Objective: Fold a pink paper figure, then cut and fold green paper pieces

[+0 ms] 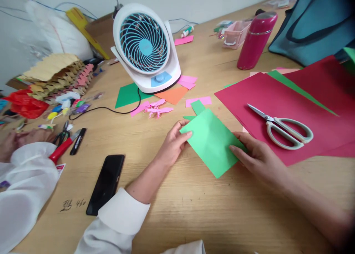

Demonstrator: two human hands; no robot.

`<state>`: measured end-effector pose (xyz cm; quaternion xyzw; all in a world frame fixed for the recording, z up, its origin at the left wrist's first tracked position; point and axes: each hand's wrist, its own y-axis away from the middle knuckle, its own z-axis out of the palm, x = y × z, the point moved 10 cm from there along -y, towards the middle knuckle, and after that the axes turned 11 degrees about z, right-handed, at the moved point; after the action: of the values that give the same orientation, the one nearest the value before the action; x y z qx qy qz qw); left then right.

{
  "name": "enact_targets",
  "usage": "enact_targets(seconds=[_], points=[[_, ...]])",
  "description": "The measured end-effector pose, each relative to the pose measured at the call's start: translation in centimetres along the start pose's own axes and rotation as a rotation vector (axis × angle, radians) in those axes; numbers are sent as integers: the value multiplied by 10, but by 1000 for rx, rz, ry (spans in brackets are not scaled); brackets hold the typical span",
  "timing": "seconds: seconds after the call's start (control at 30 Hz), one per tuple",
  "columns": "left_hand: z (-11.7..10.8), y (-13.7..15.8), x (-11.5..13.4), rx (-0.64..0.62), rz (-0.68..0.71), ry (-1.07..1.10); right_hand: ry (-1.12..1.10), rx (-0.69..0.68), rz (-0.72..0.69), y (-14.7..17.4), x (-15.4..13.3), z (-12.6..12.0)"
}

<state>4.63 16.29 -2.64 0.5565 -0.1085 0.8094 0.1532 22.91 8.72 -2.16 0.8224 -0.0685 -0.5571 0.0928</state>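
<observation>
A light green sheet of paper (212, 141) is held between my two hands, tilted above the wooden table. My left hand (177, 140) pinches its left corner, thumb on top. At the opposite corner my right hand (256, 154) grips it, thumb on top and fingers partly hidden underneath. Behind the sheet lie a narrow green paper strip (197, 107) and a pink paper strip (198, 101). Folded pink paper shapes (158, 109) rest further left. To the right of my right hand, scissors (283, 130) lie on large dark red sheets (249, 94).
A white fan (145, 46) stands at the back. A magenta flask (256, 41), a pink basket (235, 34) and a blue bag (313, 28) are at the back right. A black phone (105, 183) lies left, near a co-worker's sleeve (30, 187), pliers and a box cutter (78, 141).
</observation>
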Motion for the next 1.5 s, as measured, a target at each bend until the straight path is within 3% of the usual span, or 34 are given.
enact_targets(seconds=[0.2,0.3,0.43,0.53,0.63,0.73,0.87,0.97,1.13,1.3,1.5], points=[[-10,-11,32,-202,36,-230,98,-19,21,1,-2,-6],[-5,-13,54,-254,241,-615,131,-95,-33,4,-9,0],[28,0,65,-372,557,-1049,193,-148,-120,7,-12,9],[61,16,43,-604,580,-1129,170,-169,-155,8,-11,16],[78,26,26,-699,540,-1157,58,-161,-162,8,-13,16],[78,26,24,-645,462,-1080,-103,-184,-129,10,-16,11],[68,26,21,-574,331,-936,-207,-358,-123,19,-23,12],[63,26,15,-559,293,-846,-164,-409,-173,24,-28,14],[64,28,-3,-682,210,-819,28,-395,-188,23,-19,24],[67,32,-2,-753,227,-780,132,-433,-206,20,-10,33],[69,33,2,-727,240,-785,59,-428,-238,21,-19,30]])
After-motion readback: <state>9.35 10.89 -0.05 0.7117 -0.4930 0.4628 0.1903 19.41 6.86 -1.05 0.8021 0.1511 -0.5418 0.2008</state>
